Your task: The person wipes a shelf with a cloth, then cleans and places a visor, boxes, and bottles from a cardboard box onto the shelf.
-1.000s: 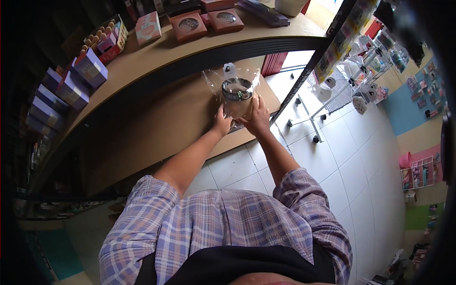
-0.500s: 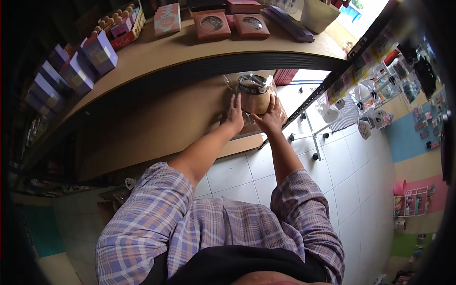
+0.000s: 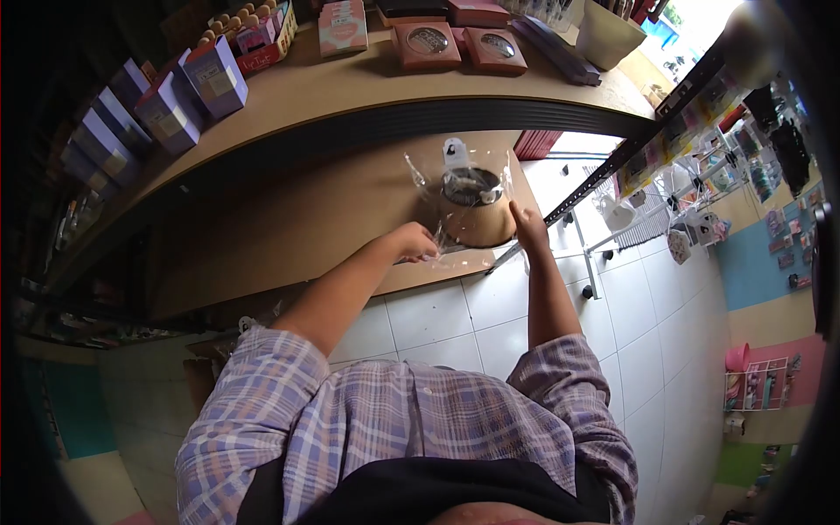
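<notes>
A tan rounded item with a dark band [image 3: 472, 214], wrapped in clear plastic with a white tag at its top, stands on the lower shelf [image 3: 324, 210] near its right end. My left hand [image 3: 413, 242] is at the lower left of the wrap, its fingers closed on the edge of the clear plastic. At the item's right side is my right hand [image 3: 528, 226], with fingers closed round the plastic there.
Above is an upper shelf [image 3: 324, 96] with purple boxes [image 3: 214, 80], pink compact boxes [image 3: 426, 45] and a pale pot [image 3: 608, 35]. A black shelf post [image 3: 604, 171] rises at the right, near a white rack [image 3: 691, 175] of hanging goods.
My hands have moved apart, from lying on the item to its lower left and right side, and their fingers have closed. The white tag now stands up. The view has shifted slightly.
</notes>
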Demonstrator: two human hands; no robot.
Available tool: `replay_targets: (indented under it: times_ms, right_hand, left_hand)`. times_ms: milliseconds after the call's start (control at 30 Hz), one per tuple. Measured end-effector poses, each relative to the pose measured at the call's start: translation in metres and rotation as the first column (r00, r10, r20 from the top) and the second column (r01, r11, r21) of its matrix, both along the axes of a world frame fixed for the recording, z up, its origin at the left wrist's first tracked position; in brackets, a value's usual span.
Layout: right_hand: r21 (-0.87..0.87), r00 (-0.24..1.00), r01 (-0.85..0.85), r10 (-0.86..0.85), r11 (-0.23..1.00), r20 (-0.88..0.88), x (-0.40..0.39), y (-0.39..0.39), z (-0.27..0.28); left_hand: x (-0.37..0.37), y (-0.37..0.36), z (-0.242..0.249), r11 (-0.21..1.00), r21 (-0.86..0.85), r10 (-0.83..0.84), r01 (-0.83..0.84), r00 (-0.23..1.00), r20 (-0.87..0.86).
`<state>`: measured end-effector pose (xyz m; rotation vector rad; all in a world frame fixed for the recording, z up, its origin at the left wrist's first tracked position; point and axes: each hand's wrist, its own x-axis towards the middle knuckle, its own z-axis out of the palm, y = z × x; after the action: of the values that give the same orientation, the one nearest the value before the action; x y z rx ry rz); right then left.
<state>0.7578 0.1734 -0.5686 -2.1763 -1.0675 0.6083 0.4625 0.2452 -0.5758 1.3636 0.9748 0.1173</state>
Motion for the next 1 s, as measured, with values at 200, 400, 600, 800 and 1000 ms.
replay_targets:
  times_ms: [200, 400, 600, 800, 1000]
  right_hand:
    - [0.134, 0.458, -0.100, 0.165, 0.986, -0.874, -0.030, -0.063, -0.007]
    - [0.416, 0.172, -0.234, 0.458, 0.879, -0.872, -0.088, -0.111, 0.004]
    - [0.567, -0.209, -0.214, 0.529, 0.796, -0.822, -0.167, -0.114, 0.036]
    - [0.221, 0.152, -0.091, 0.233, 0.971, -0.960, -0.243, -0.085, 0.069]
    - [0.122, 0.204, -0.063, 0.132, 0.991, -0.970, -0.274, -0.076, 0.071]
  left_hand:
    - [-0.021, -0.048, 0.019, 0.772, -0.465, 0.595, -0.434, 0.751, 0.287]
    - [-0.099, -0.094, 0.041, 0.873, -0.473, 0.395, -0.117, 0.739, 0.546]
    - [-0.178, -0.117, 0.058, 0.914, -0.325, 0.400, -0.243, 0.671, 0.624]
    - [-0.234, -0.137, 0.044, 0.854, -0.390, 0.518, -0.345, 0.495, 0.697]
    - [-0.264, -0.138, 0.066, 0.410, -0.394, 0.767, -0.822, 0.078, 0.637]
